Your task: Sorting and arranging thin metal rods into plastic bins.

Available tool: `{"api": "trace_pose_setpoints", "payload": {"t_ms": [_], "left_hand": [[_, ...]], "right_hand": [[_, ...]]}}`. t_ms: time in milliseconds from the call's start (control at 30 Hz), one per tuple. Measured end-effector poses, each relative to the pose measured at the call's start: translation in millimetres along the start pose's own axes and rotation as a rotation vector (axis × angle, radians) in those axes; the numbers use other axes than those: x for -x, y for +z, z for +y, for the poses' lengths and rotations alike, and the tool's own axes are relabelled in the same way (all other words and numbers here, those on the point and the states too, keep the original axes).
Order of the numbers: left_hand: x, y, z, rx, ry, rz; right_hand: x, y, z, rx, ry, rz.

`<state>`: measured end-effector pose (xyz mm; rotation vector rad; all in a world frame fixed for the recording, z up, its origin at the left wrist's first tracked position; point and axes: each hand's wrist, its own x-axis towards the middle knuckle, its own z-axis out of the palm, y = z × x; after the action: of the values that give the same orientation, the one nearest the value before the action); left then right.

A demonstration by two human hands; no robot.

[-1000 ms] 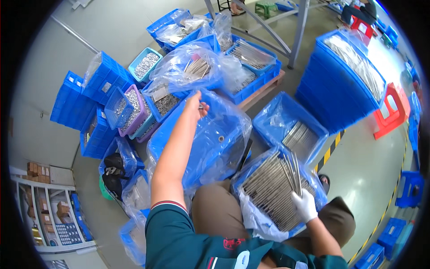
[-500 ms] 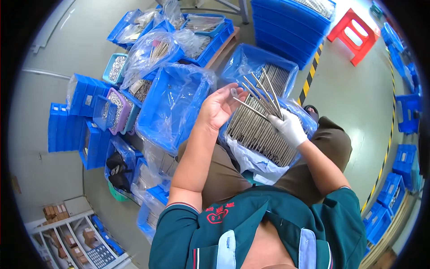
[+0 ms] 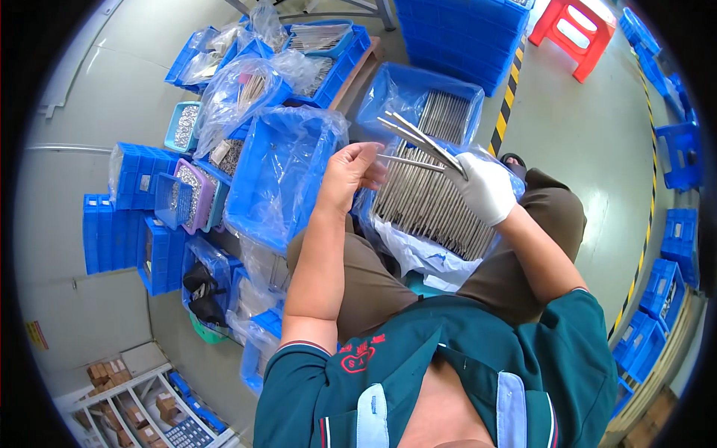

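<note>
**Metal rods held above a lined crate, seated worker, head view**

A small bundle of thin metal rods [image 3: 418,142] is gripped in the gloved right hand [image 3: 484,187], whose fingers are closed around the near ends; the free ends fan out toward the upper left. One rod lies nearly level and reaches toward the bare left hand [image 3: 355,173], whose fingers are curled with the tips at or just short of the rod's end; contact cannot be told. The bundle hangs over the rod crate [image 3: 437,205], a blue bin lined with clear plastic and filled with like rods laid side by side, resting at the person's knees.

Just left of the left hand stands an empty lined bin [image 3: 272,183], its plastic liner rising above the rim; its right edge lies close to the left forearm. Beyond the rod crate sits a second crate of rods [image 3: 441,108], its near wall just behind the fanned tips. Farther left, stacked blue bins [image 3: 123,216] and small trays of metal parts [image 3: 187,198] crowd the floor, leaving little gap between their edges.

To the right, the grey floor [image 3: 590,142] lies open as far as a yellow-and-black floor stripe [image 3: 506,112], a red stool [image 3: 579,26] and a row of blue bins [image 3: 676,149] along the far edge. A tall stack of blue crates [image 3: 467,33] stands at the top.
</note>
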<state>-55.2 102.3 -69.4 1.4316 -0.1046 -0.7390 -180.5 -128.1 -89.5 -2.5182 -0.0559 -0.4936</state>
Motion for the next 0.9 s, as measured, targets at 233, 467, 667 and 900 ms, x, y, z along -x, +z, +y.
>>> {"api": "trace_pose_setpoints", "payload": {"t_ms": [233,467,667,900], "left_hand": [[6,6,4,0.022,0.176,-0.175],[11,8,2,-0.084,0.082,-0.237],[18,-35,25,-0.079,0.251,0.084],[11,-3,10,0.039,0.118,-0.131]], "right_hand": [[4,2,6,-0.221,0.174,-0.121],[6,-5,-6,-0.231,0.180,-0.192],[2,-14,5,-0.391,0.311,-0.268],[3,-22,-12,-0.917,0.671,-0.596]]}}
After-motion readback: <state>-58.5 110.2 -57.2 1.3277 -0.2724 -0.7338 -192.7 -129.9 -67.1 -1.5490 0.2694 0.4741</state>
